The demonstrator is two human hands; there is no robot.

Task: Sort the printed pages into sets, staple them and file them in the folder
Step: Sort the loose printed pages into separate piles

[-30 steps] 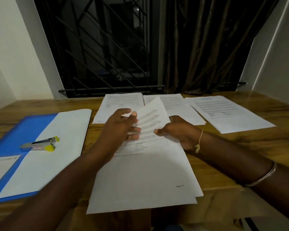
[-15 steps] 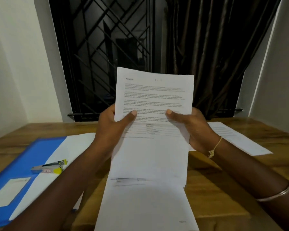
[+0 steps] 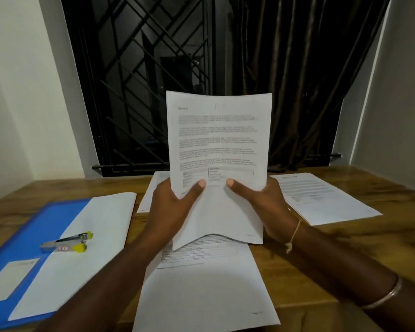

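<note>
A set of printed pages stands upright above the wooden table, its lower edge bowed. My left hand grips its lower left side with the thumb on the front. My right hand grips the lower right side the same way. Below it another stack of pages lies flat near the front edge. A blue folder lies open at the left with white sheets on it. On those sheets rests a grey and yellow stapler.
A further printed set lies at the right of the table, and another set shows partly behind my left hand. A barred window and a dark curtain stand behind the table. White walls close both sides.
Both hands lifted the pages from the flat stack and stood them upright. Since half a second ago the set has dropped slightly, and its lower edge now bows.
</note>
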